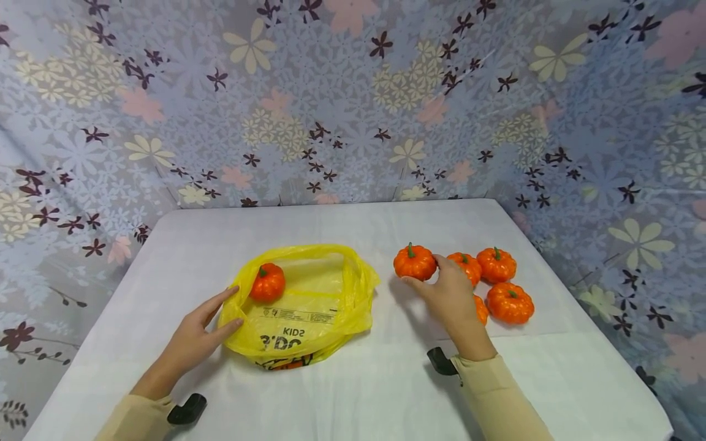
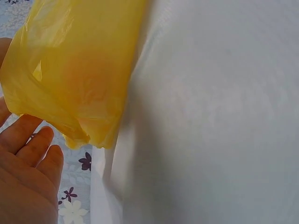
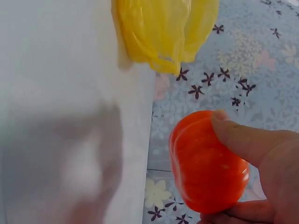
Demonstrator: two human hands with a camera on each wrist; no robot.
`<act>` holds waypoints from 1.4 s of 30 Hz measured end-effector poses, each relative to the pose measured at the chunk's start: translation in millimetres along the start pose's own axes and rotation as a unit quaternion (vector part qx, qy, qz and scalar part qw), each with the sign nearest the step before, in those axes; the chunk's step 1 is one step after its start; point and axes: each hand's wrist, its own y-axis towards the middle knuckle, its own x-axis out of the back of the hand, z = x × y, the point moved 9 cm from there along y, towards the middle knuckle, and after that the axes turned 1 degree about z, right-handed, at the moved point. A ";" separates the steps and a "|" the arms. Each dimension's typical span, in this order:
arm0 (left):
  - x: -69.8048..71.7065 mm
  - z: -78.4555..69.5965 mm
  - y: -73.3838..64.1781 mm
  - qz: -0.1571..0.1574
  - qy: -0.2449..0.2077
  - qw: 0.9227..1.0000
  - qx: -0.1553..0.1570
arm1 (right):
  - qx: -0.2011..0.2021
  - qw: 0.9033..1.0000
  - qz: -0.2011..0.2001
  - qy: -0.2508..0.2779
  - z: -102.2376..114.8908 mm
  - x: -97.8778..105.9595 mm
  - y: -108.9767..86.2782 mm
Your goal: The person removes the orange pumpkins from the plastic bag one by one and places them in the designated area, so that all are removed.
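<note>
A yellow plastic bag [image 1: 309, 334] with dark print lies with its mouth spread wide on the table. One small orange pumpkin [image 1: 268, 283] is inside it, at the left. My left hand [image 1: 193, 337] holds the bag's left rim with thumb and fingers; in the left wrist view the bag hides some fingertips. To the right of the bag, my right hand [image 1: 455, 297] grips another small orange pumpkin [image 1: 413, 262] with a green stem, raised off the table. The right wrist view shows the thumb on one side of this pumpkin [image 3: 205, 163] and fingers on the other.
Several more small pumpkins [image 1: 510, 303] sit together at the right, beside and behind my right hand. A white cloth covers the table [image 1: 342, 398]. Flowered fabric [image 1: 353, 110] hangs behind the table's far edge and at its sides.
</note>
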 end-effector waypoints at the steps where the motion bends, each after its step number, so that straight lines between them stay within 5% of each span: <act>1: 0.0 -0.1 -0.2 0.000 0.000 1.000 0.000 | 0.009 1.000 -0.008 -0.006 -0.1 2.5 0.5; 6: 0.0 -0.6 -0.3 -0.003 0.001 1.000 -0.001 | 0.034 0.997 -0.040 -0.051 -3.0 12.6 0.7; 12: -1.4 0.1 -1.0 0.000 -0.002 1.000 0.000 | 0.017 0.991 -0.042 -0.129 -9.3 14.4 -1.4; 34: 0.5 -1.0 -3.0 -0.006 -0.007 1.000 -0.007 | -0.028 0.957 0.075 -0.280 -14.5 -16.7 1.9; 38: 1.2 -0.4 -2.5 -0.007 -0.006 1.000 -0.006 | -0.032 0.963 0.055 -0.263 -15.6 -11.5 1.2; 42: 2.3 0.1 -0.8 -0.008 -0.003 1.000 -0.009 | -0.010 0.982 -0.008 -0.189 -7.2 4.3 -0.5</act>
